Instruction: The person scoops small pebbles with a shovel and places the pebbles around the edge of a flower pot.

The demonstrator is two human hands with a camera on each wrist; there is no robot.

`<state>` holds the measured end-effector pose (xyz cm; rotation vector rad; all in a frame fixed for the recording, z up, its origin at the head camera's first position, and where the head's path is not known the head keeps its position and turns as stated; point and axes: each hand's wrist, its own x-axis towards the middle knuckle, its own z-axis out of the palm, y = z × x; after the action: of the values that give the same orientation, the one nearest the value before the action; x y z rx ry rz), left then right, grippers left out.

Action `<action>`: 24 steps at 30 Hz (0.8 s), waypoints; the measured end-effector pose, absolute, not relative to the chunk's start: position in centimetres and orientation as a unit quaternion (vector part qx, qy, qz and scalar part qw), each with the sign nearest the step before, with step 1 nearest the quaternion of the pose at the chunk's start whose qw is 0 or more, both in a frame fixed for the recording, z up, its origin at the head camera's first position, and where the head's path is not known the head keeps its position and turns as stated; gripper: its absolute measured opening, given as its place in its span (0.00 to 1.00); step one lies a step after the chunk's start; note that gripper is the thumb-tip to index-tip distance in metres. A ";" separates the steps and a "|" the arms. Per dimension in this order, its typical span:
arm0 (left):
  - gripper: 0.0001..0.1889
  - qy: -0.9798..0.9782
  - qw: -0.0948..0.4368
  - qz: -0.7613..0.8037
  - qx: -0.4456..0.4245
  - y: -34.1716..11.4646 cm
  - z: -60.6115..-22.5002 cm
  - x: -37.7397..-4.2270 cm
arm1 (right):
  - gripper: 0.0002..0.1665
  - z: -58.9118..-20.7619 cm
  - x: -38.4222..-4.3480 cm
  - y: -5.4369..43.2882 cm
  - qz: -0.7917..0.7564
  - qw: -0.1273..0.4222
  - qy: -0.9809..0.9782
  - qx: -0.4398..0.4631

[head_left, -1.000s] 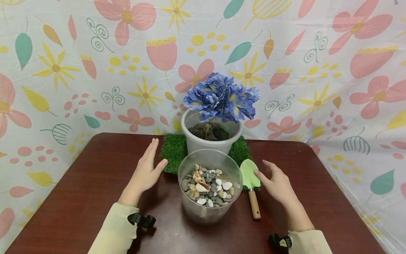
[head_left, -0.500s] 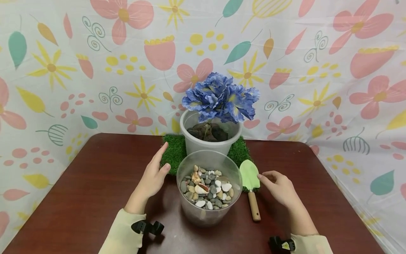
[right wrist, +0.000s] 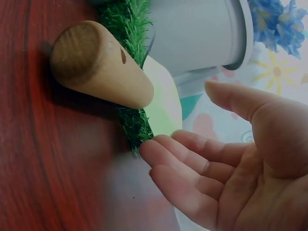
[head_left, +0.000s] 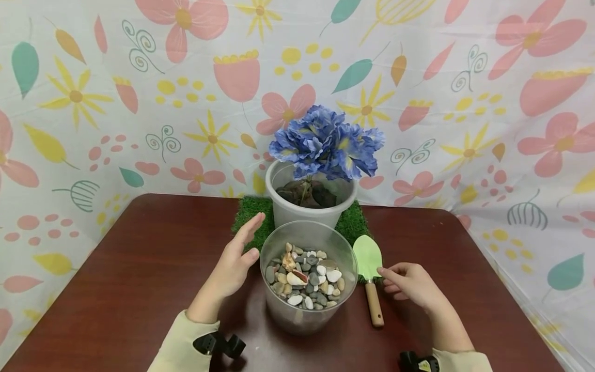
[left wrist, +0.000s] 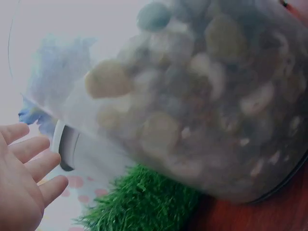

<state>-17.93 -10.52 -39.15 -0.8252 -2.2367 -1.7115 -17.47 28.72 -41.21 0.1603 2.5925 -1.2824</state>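
A clear plastic pot [head_left: 297, 319] filled with pebbles and a few shells [head_left: 304, 279] stands mid-table. Along its left side is my left hand [head_left: 232, 266], fingers extended, thumb close to the rim. In the left wrist view the left hand [left wrist: 24, 173] holds nothing, and the pebbles show through the cloudy wall. A small trowel [head_left: 368, 256] with a light green blade and wooden handle [right wrist: 103, 65] lies right of the pot. My right hand [head_left: 413, 284] is beside the blade, fingers loosely bent. Between its thumb and fingers the right wrist view shows a gap.
Behind the clear pot, a grey-white flowerpot [head_left: 304, 214] holds blue artificial flowers [head_left: 325, 142]. It stands on a green grass mat [head_left: 350, 222], which the trowel blade overlaps. A floral cloth [head_left: 186, 103] hangs behind the dark red table [head_left: 153, 258].
My left hand has moved right, nearer the clear pot. The right hand has shifted slightly down beside the trowel, and its fingers have bent more. The pot and trowel stay in place.
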 end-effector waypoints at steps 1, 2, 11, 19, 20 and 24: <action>0.40 -0.755 0.099 -0.583 -0.282 -10.4 -39.1 -17.9 | 0.35 -41.2 -17.5 28.7 -0.439 0.128 0.888 0.055; 0.40 -0.752 0.095 -0.586 -0.285 -10.3 -39.1 -17.9 | 0.34 -41.2 -17.6 28.6 -0.438 0.134 0.887 0.055; 0.40 -0.702 0.051 -0.634 -0.320 -9.1 -38.9 -17.5 | 0.27 -41.8 -17.7 28.0 -0.424 0.172 0.888 0.047; 0.33 -0.674 0.033 -0.666 -0.319 -8.3 -39.7 -17.3 | 0.23 -42.5 -17.3 27.6 -0.422 0.196 0.885 0.023; 0.32 -0.675 0.034 -0.665 -0.317 -8.2 -39.7 -17.3 | 0.23 -42.6 -17.2 27.6 -0.422 0.197 0.885 0.019; 0.29 -0.682 0.034 -0.664 -0.305 -8.0 -39.7 -17.2 | 0.21 -42.8 -17.1 27.3 -0.423 0.196 0.885 0.003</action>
<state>-17.22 -8.03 -39.71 -0.9367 -2.0977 -2.0416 -17.09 27.34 -42.78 0.0093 2.4788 -1.1854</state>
